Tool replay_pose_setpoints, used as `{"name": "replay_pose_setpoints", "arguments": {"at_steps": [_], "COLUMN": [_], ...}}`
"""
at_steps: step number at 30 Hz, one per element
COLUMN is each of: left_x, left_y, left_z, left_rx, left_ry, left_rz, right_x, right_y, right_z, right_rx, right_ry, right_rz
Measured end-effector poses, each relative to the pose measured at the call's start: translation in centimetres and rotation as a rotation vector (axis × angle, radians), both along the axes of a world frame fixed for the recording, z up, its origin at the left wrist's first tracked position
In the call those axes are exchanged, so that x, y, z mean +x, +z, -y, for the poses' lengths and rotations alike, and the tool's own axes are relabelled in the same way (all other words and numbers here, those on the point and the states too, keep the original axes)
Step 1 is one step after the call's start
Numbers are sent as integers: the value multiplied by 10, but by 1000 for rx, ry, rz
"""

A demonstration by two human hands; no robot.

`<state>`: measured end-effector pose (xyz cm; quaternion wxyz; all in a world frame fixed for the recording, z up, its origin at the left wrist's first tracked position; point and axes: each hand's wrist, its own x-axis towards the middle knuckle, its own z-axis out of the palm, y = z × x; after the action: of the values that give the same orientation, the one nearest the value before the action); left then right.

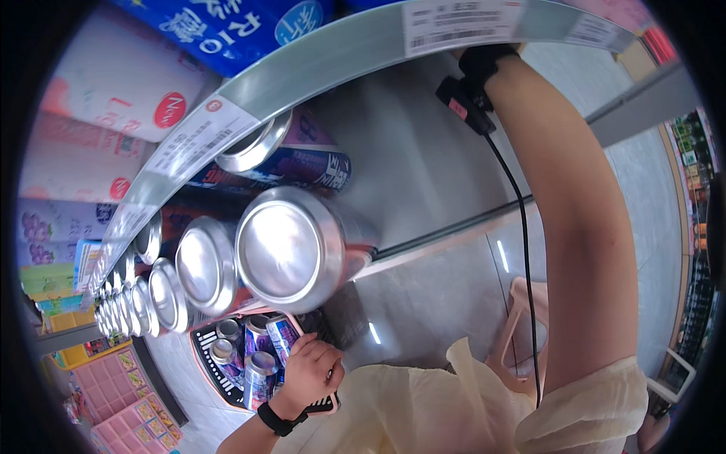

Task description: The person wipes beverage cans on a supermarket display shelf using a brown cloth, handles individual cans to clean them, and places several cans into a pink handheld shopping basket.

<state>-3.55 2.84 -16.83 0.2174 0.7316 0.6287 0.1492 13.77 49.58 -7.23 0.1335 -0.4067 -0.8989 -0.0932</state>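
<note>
My left hand (pixel 311 363) is curled around the pink handle (pixel 296 324) of a black shopping basket (pixel 207 363) at the lower left. Inside the basket are several blue and purple drink cans (pixel 261 374). My right arm reaches up to the shelf; its wrist wears a black strap, and the hand is hidden behind the shelf's front strip (pixel 340 62). What it holds cannot be seen. On the grey shelf board (pixel 408 153) a row of drink cans (pixel 283 247) shows smooth silver ends. Another can (pixel 295 153) lies behind the strip, bearing purple and blue print.
Pink and white packs (pixel 125 85) and a blue pack (pixel 227 34) sit beyond the strip, which carries price labels (pixel 462 25). A black cable (pixel 524 238) hangs from the wrist device (pixel 465 108). A pink stool (pixel 513 329) stands on the tiled floor. Pink compartment trays (pixel 113 380) stand lower left.
</note>
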Motion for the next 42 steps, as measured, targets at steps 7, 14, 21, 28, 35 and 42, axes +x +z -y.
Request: {"name": "replay_pose_setpoints", "arguments": {"at_steps": [7, 14, 21, 28, 35, 42], "left_x": [5, 6, 52, 81, 80, 76], "left_y": [5, 18, 77, 68, 87, 67], "left_z": [0, -13, -91, -135, -170, -194], "left_rx": [51, -124, 270, 499, 365, 436], "left_ry": [-29, 94, 345, 417, 440, 333], "left_rz": [6, 364, 649, 470, 435, 525], "right_x": [19, 72, 109, 21, 11, 57], "right_y": [-35, -21, -5, 47, 75, 51], "right_z": [57, 162, 206, 235, 219, 222], "right_rx": [-713, -749, -252, -32, -424, -714], "right_ry": [506, 564, 51, 497, 519, 122], "right_rz": [-155, -220, -382, -934, -720, -1969]}}
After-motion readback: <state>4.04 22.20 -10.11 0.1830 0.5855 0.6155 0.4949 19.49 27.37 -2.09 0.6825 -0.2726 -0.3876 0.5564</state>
